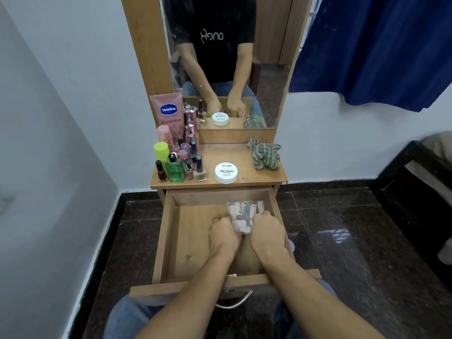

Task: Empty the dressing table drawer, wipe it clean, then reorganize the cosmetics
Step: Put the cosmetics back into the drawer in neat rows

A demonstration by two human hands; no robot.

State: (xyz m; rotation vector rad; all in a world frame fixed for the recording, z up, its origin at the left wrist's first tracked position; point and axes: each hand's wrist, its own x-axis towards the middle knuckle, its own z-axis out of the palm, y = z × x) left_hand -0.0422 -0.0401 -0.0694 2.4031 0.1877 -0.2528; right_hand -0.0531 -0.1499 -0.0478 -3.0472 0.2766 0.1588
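Our left hand (pixel 223 234) and right hand (pixel 267 232) grip the near end of a clear packet (pixel 244 211) and hide it; we cannot make out its contents. It lies at the right side of the open drawer (pixel 168 241), with its long axis toward the mirror (pixel 269 69).

The fingertips of the left hand (pixel 223 234) and the right hand (pixel 267 232) curl out of sight around the clear packet (pixel 244 211). Both hands cover its near end, and the pale tubes (pixel 238 207) inside are too blurred to identify. Just right of the right hand's wrist, a small whitish thing (pixel 291 244) peeks from behind the drawer (pixel 171 241) wall, unidentifiable. Beyond the hands, the fine print on the white jar (pixel 226 172) is unreadable, and the rear bottles (pixel 188 143) on the surface (pixel 232 152) hide one another.
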